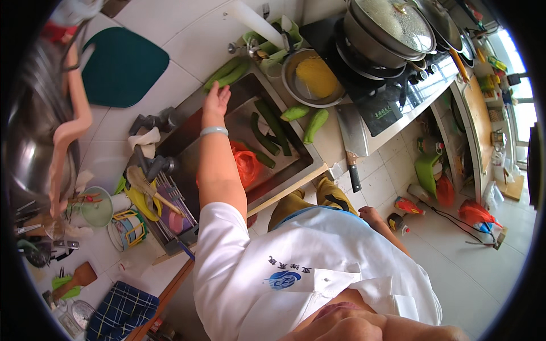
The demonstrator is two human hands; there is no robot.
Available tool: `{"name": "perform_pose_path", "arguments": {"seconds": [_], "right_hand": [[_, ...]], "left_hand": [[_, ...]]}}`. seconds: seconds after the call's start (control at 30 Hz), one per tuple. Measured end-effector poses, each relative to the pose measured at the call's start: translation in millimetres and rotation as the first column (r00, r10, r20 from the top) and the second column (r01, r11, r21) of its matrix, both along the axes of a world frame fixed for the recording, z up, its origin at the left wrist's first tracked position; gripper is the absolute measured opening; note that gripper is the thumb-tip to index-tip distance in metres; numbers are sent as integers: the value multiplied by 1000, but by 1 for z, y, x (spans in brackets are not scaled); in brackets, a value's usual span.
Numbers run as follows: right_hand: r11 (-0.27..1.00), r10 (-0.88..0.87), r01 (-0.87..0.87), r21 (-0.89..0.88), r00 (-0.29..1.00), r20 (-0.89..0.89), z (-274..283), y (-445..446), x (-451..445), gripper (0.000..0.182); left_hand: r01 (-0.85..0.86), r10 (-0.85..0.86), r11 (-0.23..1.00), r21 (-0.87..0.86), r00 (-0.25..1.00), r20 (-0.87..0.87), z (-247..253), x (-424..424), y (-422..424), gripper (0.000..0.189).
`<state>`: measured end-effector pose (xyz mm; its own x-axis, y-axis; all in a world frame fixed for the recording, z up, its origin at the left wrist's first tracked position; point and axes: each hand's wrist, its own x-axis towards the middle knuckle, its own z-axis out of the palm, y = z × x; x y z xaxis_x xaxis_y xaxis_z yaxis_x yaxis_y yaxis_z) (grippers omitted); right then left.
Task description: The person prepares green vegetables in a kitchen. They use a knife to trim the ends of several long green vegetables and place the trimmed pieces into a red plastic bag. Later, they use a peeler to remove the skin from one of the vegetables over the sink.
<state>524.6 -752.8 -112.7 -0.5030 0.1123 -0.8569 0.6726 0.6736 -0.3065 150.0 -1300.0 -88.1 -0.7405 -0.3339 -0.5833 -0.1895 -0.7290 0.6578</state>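
Note:
My left hand (218,101) reaches over the back of the metal sink (318,158), palm up, fingers slightly apart. Its fingertips overlap the green gourds (232,76) behind the sink; whether they touch is unclear. Several dark green gourd or cucumber pieces (273,123) lie in the sink beside a red plastic bag (246,164), partly hidden by my forearm. Two peeled light green pieces (315,125) rest on the counter, near a metal bowl of yellow shreds (318,79) and a cleaver (353,132). My right hand (370,215) hangs low at my side, its fingers small and partly hidden.
A lidded steel pot (384,38) stands on the black glass hob (379,115). The cleaver's handle juts over the counter edge. A scrub brush (147,185) and chopsticks lie left of the sink, near the faucet (155,123). Bottles and red bags (475,213) are on the floor.

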Motion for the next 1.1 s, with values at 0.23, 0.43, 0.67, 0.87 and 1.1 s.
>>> {"name": "perform_pose_path", "arguments": {"seconds": [0.23,0.43,0.67,0.87,1.1], "right_hand": [[996,89,-87,36,995,-55,-5,12,17,28],[985,-157,158,-75,987,17,-18,2,-10,29],[935,337,-345,-75,936,-105,-41,3,-20,30],[982,166,-163,-99,986,24,-28,-6,-38,30],[998,-66,66,-5,997,-31,-2,4,-46,28]], "left_hand": [[-100,100,995,3,995,14,-2,7,39,38],[76,-85,983,-167,995,-46,14,110,24,25],[902,-455,134,-410,423,784,-72,281,-65,32],[927,-186,-303,-220,169,968,-104,276,-29,35],[974,-92,-55,-219,214,973,-63,226,-33,29]]}}
